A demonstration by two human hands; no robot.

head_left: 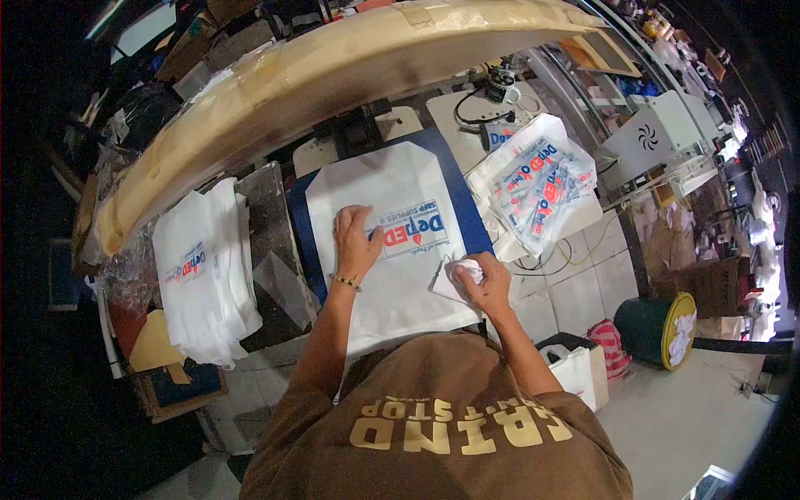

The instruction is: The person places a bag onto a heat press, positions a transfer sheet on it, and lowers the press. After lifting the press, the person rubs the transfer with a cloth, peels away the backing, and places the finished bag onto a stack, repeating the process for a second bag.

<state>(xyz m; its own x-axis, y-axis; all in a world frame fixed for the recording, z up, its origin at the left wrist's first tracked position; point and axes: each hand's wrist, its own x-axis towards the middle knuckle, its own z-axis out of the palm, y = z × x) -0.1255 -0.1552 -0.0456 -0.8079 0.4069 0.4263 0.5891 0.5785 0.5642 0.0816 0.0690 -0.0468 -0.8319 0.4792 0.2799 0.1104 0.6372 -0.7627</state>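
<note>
A white bag (367, 179) lies flat on a dark blue board (443, 154). A rectangular printed transfer (408, 227) with red and blue lettering sits on the bag. My left hand (356, 242) rests on the bag at the print's left edge, fingers bent and somewhat apart, nothing visible in them. At the bag's lower right, my right hand (486, 283) is closed round a crumpled white cloth (454, 279), part of which lies on the bag.
Printed white bags (200, 275) are stacked at the left. More printed sheets (542, 187) lie on white material at the right. A long wrapped roll (333, 71) arches across the back. A green bin (646, 332) stands at the lower right.
</note>
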